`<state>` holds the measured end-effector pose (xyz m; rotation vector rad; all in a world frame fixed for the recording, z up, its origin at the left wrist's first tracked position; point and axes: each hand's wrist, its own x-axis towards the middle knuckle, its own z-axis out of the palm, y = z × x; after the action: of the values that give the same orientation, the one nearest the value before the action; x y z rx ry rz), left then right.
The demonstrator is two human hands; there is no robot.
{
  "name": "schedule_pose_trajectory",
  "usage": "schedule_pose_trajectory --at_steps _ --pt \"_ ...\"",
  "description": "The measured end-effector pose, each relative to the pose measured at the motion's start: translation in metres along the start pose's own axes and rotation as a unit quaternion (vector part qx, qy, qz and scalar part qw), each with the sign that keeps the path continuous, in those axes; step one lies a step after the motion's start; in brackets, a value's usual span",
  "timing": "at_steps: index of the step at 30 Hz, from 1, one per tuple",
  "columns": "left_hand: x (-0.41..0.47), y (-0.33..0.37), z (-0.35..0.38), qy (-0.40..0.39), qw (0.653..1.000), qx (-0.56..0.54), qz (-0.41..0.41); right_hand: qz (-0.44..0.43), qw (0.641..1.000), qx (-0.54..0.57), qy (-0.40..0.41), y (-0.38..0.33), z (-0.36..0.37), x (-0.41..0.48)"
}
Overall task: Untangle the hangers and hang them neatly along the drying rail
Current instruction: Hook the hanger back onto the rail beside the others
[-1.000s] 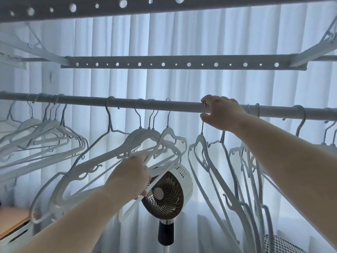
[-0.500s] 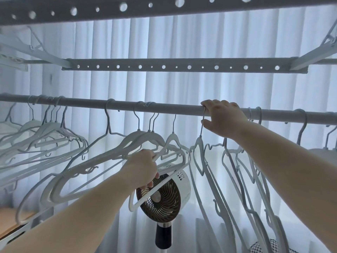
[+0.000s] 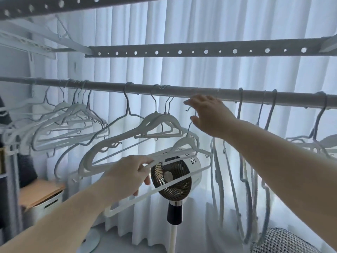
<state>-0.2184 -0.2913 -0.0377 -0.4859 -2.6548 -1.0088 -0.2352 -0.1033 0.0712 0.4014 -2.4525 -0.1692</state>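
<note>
Head view: fan [image 3: 171,178] behind held hanger [image 3: 179,144], curtain [image 3: 209,73] beyond.

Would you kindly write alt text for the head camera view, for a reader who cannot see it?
A person's left hand grips a white hanger while the right hand reaches to its hook, just below the drying rail. More white hangers hang along the rail; a fan stands behind.

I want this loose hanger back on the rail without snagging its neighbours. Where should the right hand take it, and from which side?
On the loose hanger, pinch the thin wire neck just under the hook, coming from the right, beside the right hand. The hook's tip points left, so its mouth stays free for the rail; the left hand holds the lower bars.
</note>
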Motion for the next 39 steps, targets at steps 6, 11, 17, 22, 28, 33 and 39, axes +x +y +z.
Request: schedule_pose_trajectory --at_steps 6,11,17,22,28,33,39 --pt "-0.038 -0.024 -0.032 -0.051 0.999 0.005 0.001 0.043 0.99 0.098 -0.09 -0.03 -0.016 -0.007" --pt "-0.073 -0.051 -0.068 -0.067 0.998 -0.001 -0.017 0.052 0.976 0.175 -0.119 -0.069 -0.024 -0.014" --pt "-0.108 -0.077 -0.101 -0.02 0.996 0.056 -0.066 0.053 0.957 0.251 -0.134 -0.119 -0.028 -0.025" --pt "-0.132 -0.083 -0.096 0.077 0.984 0.144 -0.072 0.073 0.94 0.296 -0.155 -0.151 -0.031 -0.037" --pt "-0.141 -0.082 -0.079 0.009 0.992 0.075 -0.1 0.157 0.842 0.461 -0.232 -0.171 -0.04 -0.051" --pt "-0.144 -0.064 -0.067 -0.08 0.992 0.016 -0.092 0.218 0.775 0.55 -0.222 -0.183 -0.038 -0.056" --pt "-0.145 -0.045 -0.046 -0.153 0.986 -0.002 -0.07 0.281 0.722 0.617 -0.137 -0.189 -0.04 -0.058"
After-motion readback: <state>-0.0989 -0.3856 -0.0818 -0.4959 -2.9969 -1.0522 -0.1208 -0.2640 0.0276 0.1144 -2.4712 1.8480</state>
